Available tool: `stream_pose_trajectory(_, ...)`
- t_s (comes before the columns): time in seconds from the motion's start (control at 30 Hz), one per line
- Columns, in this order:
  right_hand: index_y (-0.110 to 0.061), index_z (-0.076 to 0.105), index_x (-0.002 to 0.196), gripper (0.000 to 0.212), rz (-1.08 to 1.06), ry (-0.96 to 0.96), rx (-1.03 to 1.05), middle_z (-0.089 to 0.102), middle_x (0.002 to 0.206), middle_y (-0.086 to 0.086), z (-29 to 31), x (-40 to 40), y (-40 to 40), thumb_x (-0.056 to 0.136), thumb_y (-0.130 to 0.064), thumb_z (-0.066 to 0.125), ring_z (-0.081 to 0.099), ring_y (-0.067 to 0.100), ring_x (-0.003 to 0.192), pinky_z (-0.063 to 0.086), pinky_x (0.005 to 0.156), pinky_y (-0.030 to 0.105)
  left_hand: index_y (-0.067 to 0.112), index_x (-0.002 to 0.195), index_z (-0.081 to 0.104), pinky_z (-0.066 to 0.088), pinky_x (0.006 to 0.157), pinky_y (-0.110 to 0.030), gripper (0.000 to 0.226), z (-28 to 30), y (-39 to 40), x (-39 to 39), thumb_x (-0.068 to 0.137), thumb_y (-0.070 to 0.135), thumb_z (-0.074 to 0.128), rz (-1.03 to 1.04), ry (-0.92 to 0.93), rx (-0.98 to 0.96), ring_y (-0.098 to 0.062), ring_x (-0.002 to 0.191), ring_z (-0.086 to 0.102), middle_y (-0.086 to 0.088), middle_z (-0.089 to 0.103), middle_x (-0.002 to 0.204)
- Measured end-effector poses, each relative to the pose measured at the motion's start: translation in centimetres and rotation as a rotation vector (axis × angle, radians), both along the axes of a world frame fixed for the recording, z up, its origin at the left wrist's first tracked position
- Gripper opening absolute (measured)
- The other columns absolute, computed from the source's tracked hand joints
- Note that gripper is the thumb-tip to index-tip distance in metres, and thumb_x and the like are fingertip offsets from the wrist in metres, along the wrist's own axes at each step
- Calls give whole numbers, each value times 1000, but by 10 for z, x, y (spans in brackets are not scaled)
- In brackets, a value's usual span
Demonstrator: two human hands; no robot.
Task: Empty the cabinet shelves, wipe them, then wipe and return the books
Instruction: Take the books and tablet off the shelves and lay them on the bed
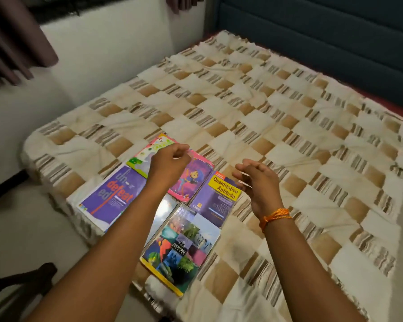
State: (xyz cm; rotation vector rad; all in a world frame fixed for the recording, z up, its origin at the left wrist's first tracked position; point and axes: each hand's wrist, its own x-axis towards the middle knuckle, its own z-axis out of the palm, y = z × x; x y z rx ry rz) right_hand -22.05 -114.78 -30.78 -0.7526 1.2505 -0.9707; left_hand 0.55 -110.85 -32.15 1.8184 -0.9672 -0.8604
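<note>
Both hands were out over the bed (pixel 289 117), neither holding anything. Left hand (pixel 170 162) hovered over the book cluster, fingers loosely curled, empty. Right hand (pixel 257 182) hung just right of the books, fingers relaxed and slightly bent, empty; orange thread band (pixel 273 216) on that wrist.

Books all lay flat on the checked bedspread (pixel 242 108), bunched at the bed's near-left corner:
- purple "undefeated" book (pixel 112 196) nearest the left edge
- green-and-white book (pixel 147 154) farthest in, partly under the left hand
- pink cartoon-cover book (pixel 193 180) just right of it, overlapping it
- purple "Quantitative Aptitude" book (pixel 215 198) beside the pink one, rightmost of the set
- photo-collage "Learning" book (pixel 182 247) nearest the bed's front edge, overlapping the Quantitative Aptitude cover's lower corner
- one more glossy book (pixel 165 208) mostly hidden by the left forearm, title unreadable

The rest of the bedspread carried only wrinkles. Blue padded headboard (pixel 323 26) along the far edge, white wall (pixel 107 47) along the left side, dark curtain (pixel 14 43) at top left. Cabinet out of view.
</note>
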Motion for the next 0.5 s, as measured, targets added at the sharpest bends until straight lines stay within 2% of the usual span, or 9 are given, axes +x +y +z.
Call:
stream_pose_trajectory(0.07, -10, 64, 105, 9, 8, -55, -21, 74, 91, 9, 20, 4, 13, 96, -8, 62, 70, 21, 75, 52, 58, 29, 31, 106, 73, 57, 93, -47, 28, 22, 27, 7, 80, 40, 70, 57, 18, -41, -17, 101, 72, 2, 76, 106)
stream_pose_trajectory(0.17, -14, 65, 101, 6, 63, -90, -53, 74, 93, 8, 42, 15, 34, 96, -11, 64, 71, 21, 79, 53, 60, 29, 30, 106, 74, 58, 92, -50, 21, 51, 67, 12, 85, 34, 72, 146, 31, -101, -19, 98, 73, 0, 76, 104)
stream_pose_trajectory(0.23, -16, 66, 98, 5, 119, -113, -82, 74, 92, 7, 56, 27, 46, 95, -12, 66, 71, 22, 81, 53, 62, 29, 34, 97, 73, 59, 90, -48, 13, 67, 92, 16, 84, 35, 73, 214, 33, -134, -19, 95, 74, 2, 76, 98)
stream_pose_trajectory(0.37, -13, 66, 105, 10, 257, -132, -143, 75, 95, 7, 81, 63, 76, 95, -12, 65, 71, 23, 82, 53, 65, 31, 43, 93, 75, 59, 89, -47, 30, 94, 147, 38, 68, 59, 68, 337, 28, -180, -16, 95, 74, 8, 76, 96)
stream_pose_trajectory(0.43, -15, 66, 104, 8, 344, -151, -160, 75, 98, 8, 94, 89, 96, 96, -13, 64, 71, 23, 84, 53, 66, 31, 51, 89, 73, 58, 88, -45, 27, 105, 181, 54, 66, 62, 67, 414, 41, -217, -18, 95, 74, 7, 76, 95)
stream_pose_trajectory(0.5, -17, 66, 102, 6, 417, -152, -183, 75, 98, 8, 104, 114, 112, 97, -14, 63, 70, 23, 85, 52, 69, 32, 49, 90, 74, 56, 86, -42, 24, 115, 206, 68, 69, 58, 69, 479, 25, -246, -21, 96, 74, 5, 76, 95)
